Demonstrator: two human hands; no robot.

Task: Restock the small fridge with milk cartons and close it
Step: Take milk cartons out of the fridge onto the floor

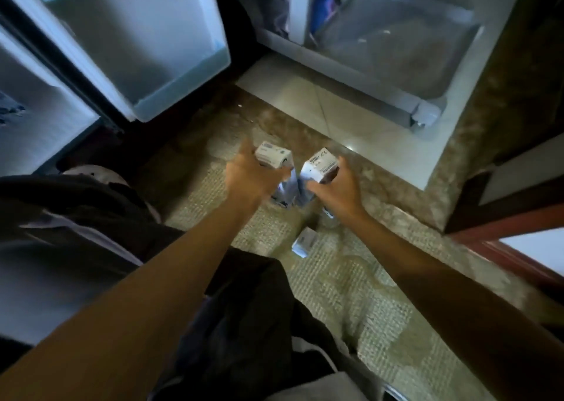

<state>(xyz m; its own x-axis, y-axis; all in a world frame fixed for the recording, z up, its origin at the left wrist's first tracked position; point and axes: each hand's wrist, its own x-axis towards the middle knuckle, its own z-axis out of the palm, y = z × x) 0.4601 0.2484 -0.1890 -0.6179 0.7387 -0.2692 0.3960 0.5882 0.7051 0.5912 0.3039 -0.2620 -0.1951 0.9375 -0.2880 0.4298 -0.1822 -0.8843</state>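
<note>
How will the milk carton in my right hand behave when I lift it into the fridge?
The carton in the right hand is a tall, narrow box, so it probably tips easily if set down carelessly. Its flat sides look stiff, so a wrap-around hold should be enough. If full, it is likely heavy for its size. The left hand holds a similar carton.

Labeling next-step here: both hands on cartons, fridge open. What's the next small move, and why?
Probably lift both cartons toward the open fridge. The left hand has a grip on one carton and the right hand on another, both upright over the rug. A third carton waits nearer.
</note>
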